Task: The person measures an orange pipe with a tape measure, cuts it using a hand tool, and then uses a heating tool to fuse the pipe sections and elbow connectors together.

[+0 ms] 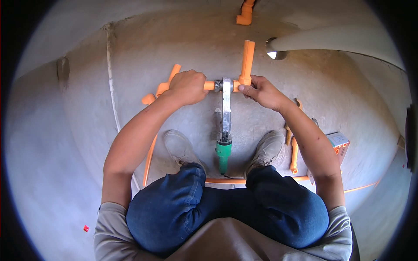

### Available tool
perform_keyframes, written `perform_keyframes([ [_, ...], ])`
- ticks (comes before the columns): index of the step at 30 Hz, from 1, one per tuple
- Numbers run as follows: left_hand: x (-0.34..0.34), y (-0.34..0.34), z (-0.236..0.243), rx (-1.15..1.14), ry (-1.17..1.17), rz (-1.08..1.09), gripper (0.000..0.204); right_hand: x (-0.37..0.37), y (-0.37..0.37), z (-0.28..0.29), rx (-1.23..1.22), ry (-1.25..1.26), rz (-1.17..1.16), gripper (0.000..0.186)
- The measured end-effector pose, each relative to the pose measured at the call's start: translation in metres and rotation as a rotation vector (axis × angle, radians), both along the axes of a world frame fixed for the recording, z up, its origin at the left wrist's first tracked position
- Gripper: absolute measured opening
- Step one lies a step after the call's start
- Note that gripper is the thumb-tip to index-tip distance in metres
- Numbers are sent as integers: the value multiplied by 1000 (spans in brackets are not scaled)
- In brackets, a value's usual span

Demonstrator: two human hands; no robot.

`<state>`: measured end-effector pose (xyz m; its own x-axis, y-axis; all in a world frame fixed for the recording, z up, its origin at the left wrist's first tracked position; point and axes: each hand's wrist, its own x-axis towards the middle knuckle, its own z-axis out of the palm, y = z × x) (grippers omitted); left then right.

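Observation:
My left hand is closed around an orange plastic pipe, whose far left end carries a tee and an elbow. That pipe's right end meets the dark die on a pipe welding iron with a flat silver heating plate and a green handle. On the opposite side of the plate, my right hand grips an orange pipe fitting, thumb in front. A short orange pipe rises from this fitting. The iron's handle points back between my shoes, and neither hand is on it.
Right of my right shoe lie an orange pipe piece and a printed box. A long orange pipe crosses the floor behind my feet. A large pale pipe enters a hole at upper right. Another orange elbow protrudes at the top.

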<state>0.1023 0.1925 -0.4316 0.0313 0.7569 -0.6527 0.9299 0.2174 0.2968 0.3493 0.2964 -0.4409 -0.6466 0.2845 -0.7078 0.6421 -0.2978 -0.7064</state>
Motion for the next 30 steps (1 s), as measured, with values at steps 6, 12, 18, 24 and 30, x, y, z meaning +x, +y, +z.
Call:
perform_keyframes([
  [6, -1, 3, 6, -71, -7, -17, 27, -3, -1, 2, 12, 3, 5, 41],
  [12, -1, 6, 10, -95, -17, -12, 28, -1, -1, 1, 34, -39, 13, 41],
  [18, -4, -3, -3, 29, -26, -25, 19, -2, -1, 1, -1, -2, -12, 41],
  [24, -1, -10, -4, 130, -32, -12, 19, -1, -1, 0, -13, -10, -17, 41],
  [30, 2, -7, 3, 98, -13, -10, 21, 0, 0, -1, 16, -8, 2, 42],
])
